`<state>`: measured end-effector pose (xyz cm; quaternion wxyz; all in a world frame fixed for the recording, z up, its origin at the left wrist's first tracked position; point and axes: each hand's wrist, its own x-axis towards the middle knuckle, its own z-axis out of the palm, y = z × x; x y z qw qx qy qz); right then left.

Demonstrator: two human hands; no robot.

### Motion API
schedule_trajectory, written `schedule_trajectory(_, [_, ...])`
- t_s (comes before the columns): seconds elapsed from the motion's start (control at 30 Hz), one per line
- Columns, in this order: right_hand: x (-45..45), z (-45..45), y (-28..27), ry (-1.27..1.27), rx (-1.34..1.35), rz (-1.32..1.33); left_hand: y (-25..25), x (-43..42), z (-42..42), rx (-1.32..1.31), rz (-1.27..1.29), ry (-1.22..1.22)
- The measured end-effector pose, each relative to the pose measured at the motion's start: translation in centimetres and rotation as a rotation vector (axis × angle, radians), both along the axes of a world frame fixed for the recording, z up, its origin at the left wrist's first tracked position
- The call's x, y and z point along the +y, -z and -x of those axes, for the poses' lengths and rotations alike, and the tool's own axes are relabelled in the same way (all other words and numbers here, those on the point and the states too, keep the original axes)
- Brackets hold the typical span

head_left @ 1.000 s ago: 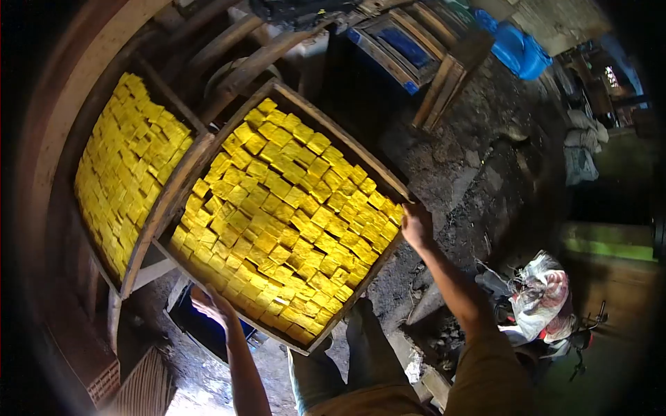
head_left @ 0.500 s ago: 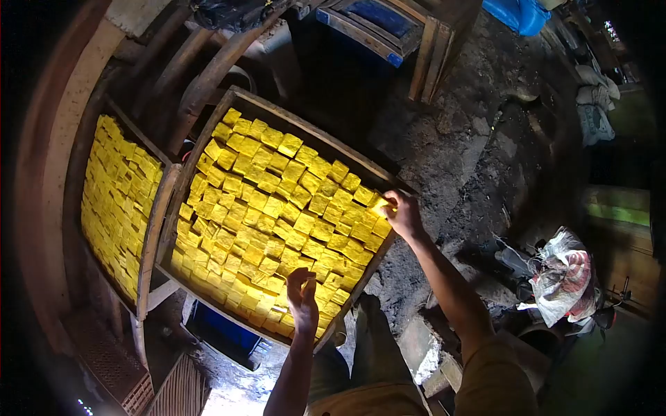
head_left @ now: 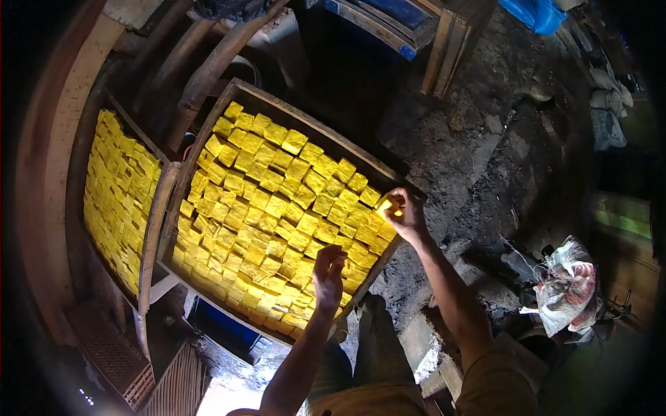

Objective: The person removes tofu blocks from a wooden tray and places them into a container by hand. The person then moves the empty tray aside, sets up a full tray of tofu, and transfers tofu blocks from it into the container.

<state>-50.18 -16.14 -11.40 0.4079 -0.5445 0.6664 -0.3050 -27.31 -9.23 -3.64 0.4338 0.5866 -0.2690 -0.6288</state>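
Observation:
Rows of yellow tofu blocks (head_left: pixel 277 187) fill a wooden-framed tray (head_left: pixel 316 126) in front of me. At the tray's right corner, my right hand (head_left: pixel 408 215) pinches a brightly lit tofu block (head_left: pixel 383 204) between thumb and fingers. My left hand (head_left: pixel 328 277) is over the blocks near the front edge, its fingers loosely bent and partly apart. No block shows in it. The blocks directly under both hands are hidden.
Left of the tray stands a second tray of yellow blocks (head_left: pixel 121 197). A blue container (head_left: pixel 225 326) sits below the front edge. White sacks (head_left: pixel 569 284) lie to the right on dark, rough ground. A wooden frame (head_left: pixel 374 24) stands at the back.
My left hand has moved right and slightly up over the blocks, its fingers more bent. My right hand stays at the corner with its block. The whole view has shifted slightly.

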Motion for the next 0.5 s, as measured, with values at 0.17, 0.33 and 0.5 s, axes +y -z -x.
schedule_trajectory(0.17, [-1.6,-2.5,1.3,-0.008,-0.005,0.133,1.2,-0.7,1.0,0.024,0.000,-0.007])
schedule_trajectory(0.33, [-1.0,-6.7,0.5,-0.025,0.605,0.325,1.5,-0.9,1.3,0.021,-0.028,0.020])
schedule_trajectory(0.5, [-1.0,-5.1,-1.0,0.025,-0.069,-0.078,1.8,-1.4,0.9,0.120,-0.119,-0.037])
